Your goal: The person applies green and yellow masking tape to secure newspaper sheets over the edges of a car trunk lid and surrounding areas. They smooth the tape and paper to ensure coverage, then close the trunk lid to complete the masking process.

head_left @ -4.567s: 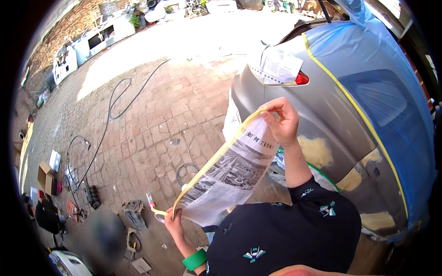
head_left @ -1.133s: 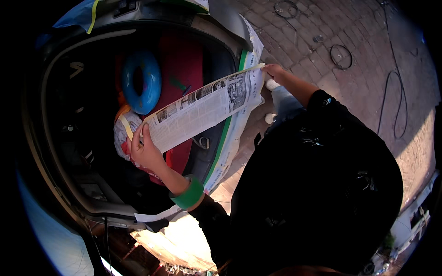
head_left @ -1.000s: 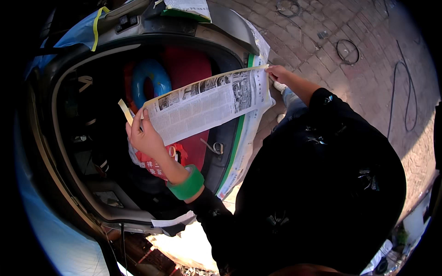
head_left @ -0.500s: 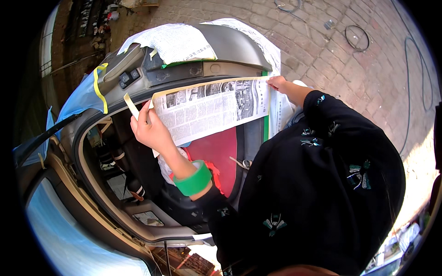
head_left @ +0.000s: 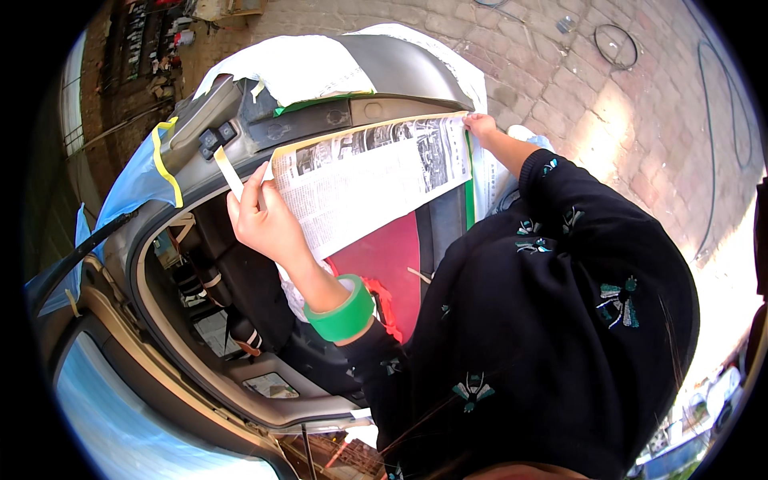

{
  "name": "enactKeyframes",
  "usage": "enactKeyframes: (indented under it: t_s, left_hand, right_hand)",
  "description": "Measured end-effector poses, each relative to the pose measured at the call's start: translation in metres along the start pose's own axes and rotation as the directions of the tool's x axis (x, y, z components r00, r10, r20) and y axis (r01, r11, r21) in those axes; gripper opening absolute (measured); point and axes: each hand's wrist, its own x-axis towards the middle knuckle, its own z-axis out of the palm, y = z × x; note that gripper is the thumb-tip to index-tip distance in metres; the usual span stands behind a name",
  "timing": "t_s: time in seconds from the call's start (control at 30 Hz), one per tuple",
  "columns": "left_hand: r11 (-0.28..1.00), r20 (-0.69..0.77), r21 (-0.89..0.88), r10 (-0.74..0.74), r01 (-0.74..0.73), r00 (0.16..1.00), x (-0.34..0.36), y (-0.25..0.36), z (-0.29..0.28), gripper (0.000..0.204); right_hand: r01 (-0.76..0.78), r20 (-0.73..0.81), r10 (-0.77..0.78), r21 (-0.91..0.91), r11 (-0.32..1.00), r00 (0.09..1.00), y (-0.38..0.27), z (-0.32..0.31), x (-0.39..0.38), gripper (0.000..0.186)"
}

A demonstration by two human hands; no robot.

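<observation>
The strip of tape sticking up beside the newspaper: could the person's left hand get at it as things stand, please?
Probably yes. The left hand holds the newspaper's corner, its fingers right beside the tape strip, with nothing between them, though letting go of the sheet might be needed.

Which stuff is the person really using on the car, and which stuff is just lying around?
In use:
- left hand and right hand, stretching the newspaper sheet across the car body edge
- tape strip at the sheet's left end
- green tape roll worn on the left wrist

Just lying about:
- hose on the brick paving
- wire ring
- red cloth inside the car
</observation>
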Motion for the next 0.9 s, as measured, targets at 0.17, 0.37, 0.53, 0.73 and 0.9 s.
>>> enactKeyframes:
  t_s: [0.17, 0.37, 0.53, 0.73, 0.9]
  left_hand:
    - [1.000, 0.016, 0.009, -0.001, 0.001, 1.000, 0.005, -0.001, -0.001, 0.024]
    - [0.997, 0.002, 0.048, 0.060, -0.060, 0.998, 0.016, 0.006, 0.006, 0.024]
    - [0.998, 0.018, 0.035, 0.045, -0.046, 0.999, 0.021, 0.006, 0.003, 0.027]
    - [0.997, 0.014, 0.027, 0.076, -0.077, 0.997, 0.029, 0.004, 0.007, 0.026]
    - [0.997, -0.011, 0.055, 0.060, -0.059, 0.998, 0.032, -0.013, 0.010, 0.022]
  right_hand:
    - [0.027, -0.009, -0.027, -0.008, 1.000, 1.000, 0.007, 0.007, 0.003, 0.011]
    - [-0.039, 0.033, 0.041, -0.044, 0.998, 0.999, 0.033, 0.009, 0.021, 0.013]
    - [-0.002, -0.020, 0.003, 0.028, 1.000, 1.000, 0.028, 0.017, 0.013, 0.013]
    - [0.006, 0.005, -0.007, 0.080, 0.997, 1.000, 0.025, 0.014, 0.011, 0.012]
    - [0.049, -0.020, -0.048, 0.043, 0.998, 0.999, 0.021, 0.017, -0.002, 0.012]
